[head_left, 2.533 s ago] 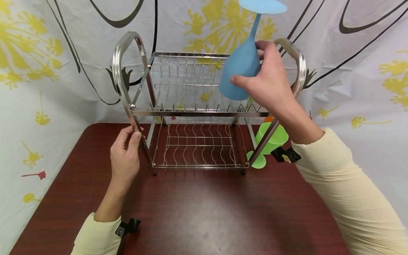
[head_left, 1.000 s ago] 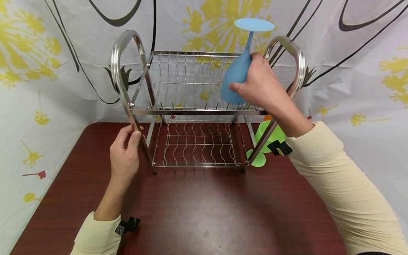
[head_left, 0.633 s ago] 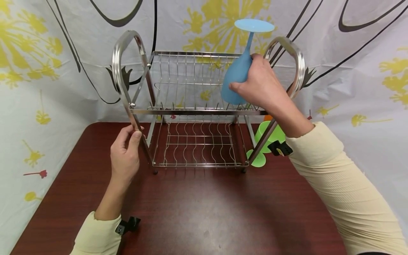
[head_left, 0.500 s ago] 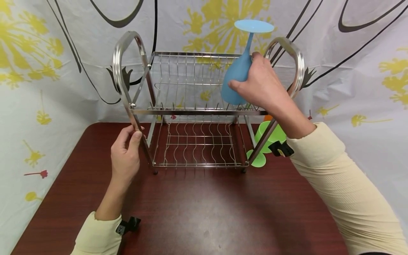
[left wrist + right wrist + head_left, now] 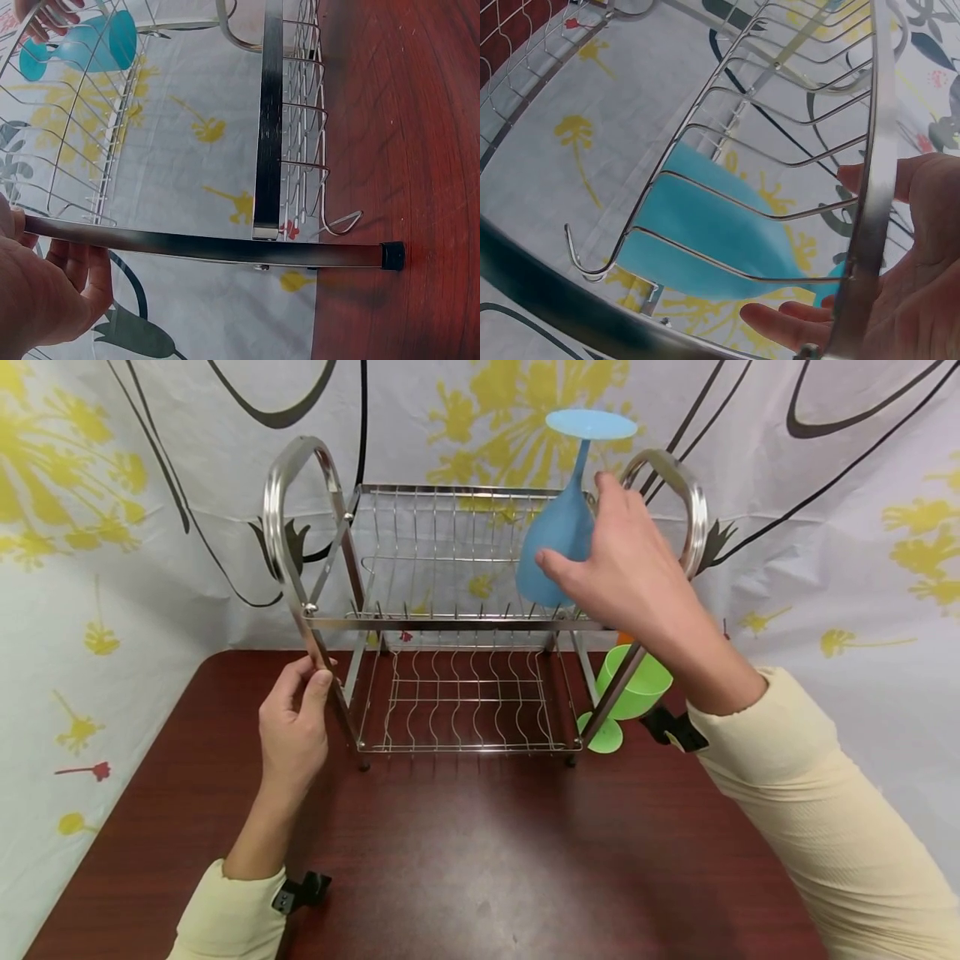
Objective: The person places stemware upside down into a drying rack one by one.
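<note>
A blue goblet stands upside down, slightly tilted, at the right end of the upper tier of a two-tier metal dish rack. My right hand is beside it with thumb and fingers spread. In the right wrist view the fingers stand apart from the goblet's teal-looking bowl, behind the wires. My left hand pinches the rack's front left leg between thumb and fingers. From the left wrist, those fingers curl around the metal bar; the thumb is mostly out of frame.
A green cup and a small green round base are by the rack's right leg, with a bit of orange behind. The rack stands on a dark red table against a patterned curtain.
My right hand lowers the upside-down goblet onto the upper tier, then its fingers spread and let go, shifting slightly right. My left hand stays on the rack leg.
</note>
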The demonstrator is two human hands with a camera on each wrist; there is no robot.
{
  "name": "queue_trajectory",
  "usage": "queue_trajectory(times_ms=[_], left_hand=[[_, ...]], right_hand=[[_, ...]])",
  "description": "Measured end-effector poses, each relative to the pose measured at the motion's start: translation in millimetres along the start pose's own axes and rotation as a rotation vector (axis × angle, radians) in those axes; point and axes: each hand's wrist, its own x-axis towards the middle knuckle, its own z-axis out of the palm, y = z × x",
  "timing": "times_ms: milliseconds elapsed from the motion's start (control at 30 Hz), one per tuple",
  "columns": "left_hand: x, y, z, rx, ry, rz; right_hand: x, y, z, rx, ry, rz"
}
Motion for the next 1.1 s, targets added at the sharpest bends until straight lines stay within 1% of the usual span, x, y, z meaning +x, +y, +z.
queue_trajectory(times_ms=[133,300,433,600,833,1100], left_hand=[[-0.9,-1.0,-0.6,0.016,-0.004,-0.005],[-1.3,-1.4,-1.2,0.027,-0.004,0.008],[-1.8,-0.5,-1.6,0.025,-0.006,0.01],[-0.7,-1.3,-0.6,0.033,-0.006,0.007],[-1.0,-0.4,-0.6,0.04,0.002,0.012],[-0.5,0.6,-0.6,0.018,0.008,0.009]], right_hand=[[-7.6,-0.2,-1.3,-0.01,0.001,-0.011],[-18.2,0.7,-5.6,-0.009,0.022,-0.027],[-26.1,2.5,-11.0,0.029,0.047,-0.039],[-38.2,8.9,-16.2,0.088,0.052,-0.034],[-55.2,15.1,-18.7,0.155,0.084,-0.074],[-67.6,18.3,-19.8,0.197,0.137,-0.089]])
